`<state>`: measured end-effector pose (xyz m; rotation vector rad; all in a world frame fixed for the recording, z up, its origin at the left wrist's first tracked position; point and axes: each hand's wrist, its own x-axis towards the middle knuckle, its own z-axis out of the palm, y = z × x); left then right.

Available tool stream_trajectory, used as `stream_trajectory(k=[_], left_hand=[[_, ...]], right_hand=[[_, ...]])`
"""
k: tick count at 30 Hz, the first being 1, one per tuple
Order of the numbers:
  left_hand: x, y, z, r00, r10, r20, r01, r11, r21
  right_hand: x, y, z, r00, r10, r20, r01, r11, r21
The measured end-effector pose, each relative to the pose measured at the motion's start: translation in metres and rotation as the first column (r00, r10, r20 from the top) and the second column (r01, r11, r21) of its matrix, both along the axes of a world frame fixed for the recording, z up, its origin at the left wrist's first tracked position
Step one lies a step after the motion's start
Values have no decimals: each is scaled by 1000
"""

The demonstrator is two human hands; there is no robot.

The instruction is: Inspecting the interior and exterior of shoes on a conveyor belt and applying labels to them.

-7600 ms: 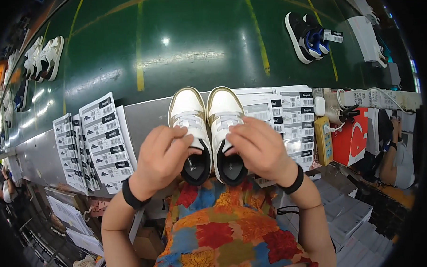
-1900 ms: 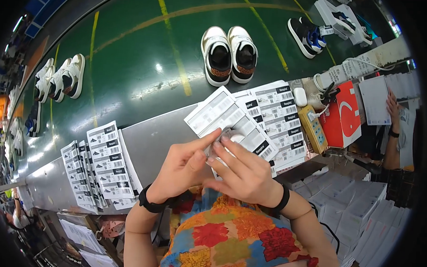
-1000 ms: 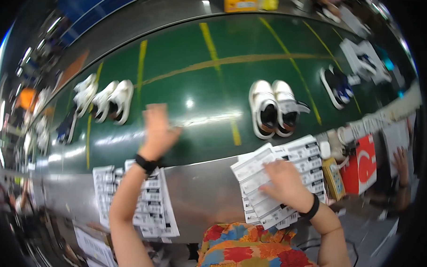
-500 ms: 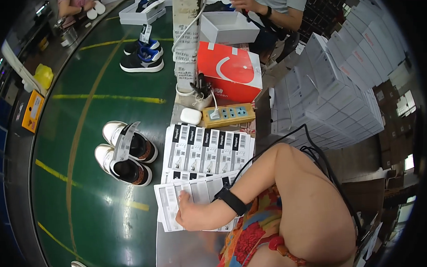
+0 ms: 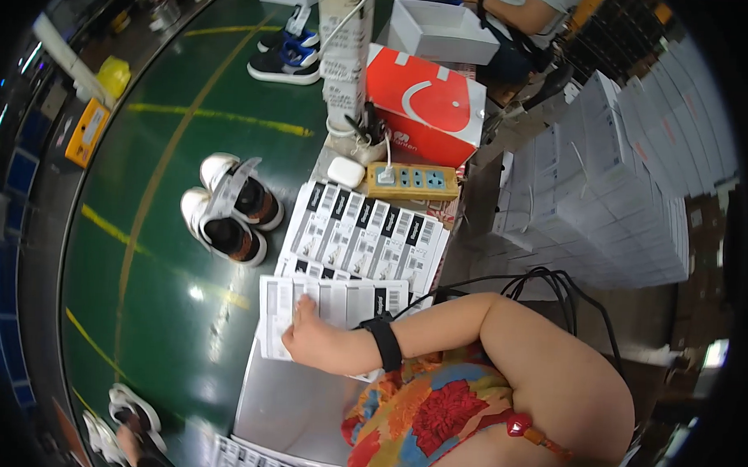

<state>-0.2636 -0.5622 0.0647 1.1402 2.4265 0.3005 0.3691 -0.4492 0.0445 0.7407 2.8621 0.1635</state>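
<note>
My right hand (image 5: 325, 339), with a black band at its wrist, lies on the left part of a white label sheet (image 5: 343, 294). Its fingers are mostly folded, and the thumb and a fingertip press together at the sheet's surface; whether a single label is pinched there is too small to tell. Beneath and beyond lies a stack of printed label sheets (image 5: 366, 233). Left of it, a pair of white shoes (image 5: 227, 208) with dark linings and a paper tag stands on the green belt. My left hand does not show.
White shoes (image 5: 133, 406) and more label sheets (image 5: 259, 460) lie at the near edge. Beyond the stack are a yellow power strip (image 5: 413, 181), a white case (image 5: 346, 172), a post (image 5: 344, 59) and a red box (image 5: 428, 99). White cartons (image 5: 590, 192) are piled right; black cables (image 5: 545, 276) loop nearby.
The view has shifted, bringing in more of the near shoes and another set of label sheets. My right hand stays on the label sheet, its fingers slightly more bunched.
</note>
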Motion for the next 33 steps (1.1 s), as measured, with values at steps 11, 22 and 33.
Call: stream_trajectory(k=[11, 22, 33], left_hand=[[501, -50, 31, 984, -101, -150, 159, 873, 461], [541, -57, -5, 885, 146, 441, -366, 805, 468], [523, -58, 0, 968, -217, -124, 248, 768, 591]], right_hand=[[34, -44, 44, 789, -450, -417, -197, 459, -867], [72, -23, 25, 684, -667, -297, 20, 423, -906], [83, -18, 25, 773, 33, -634, -301, 898, -321]])
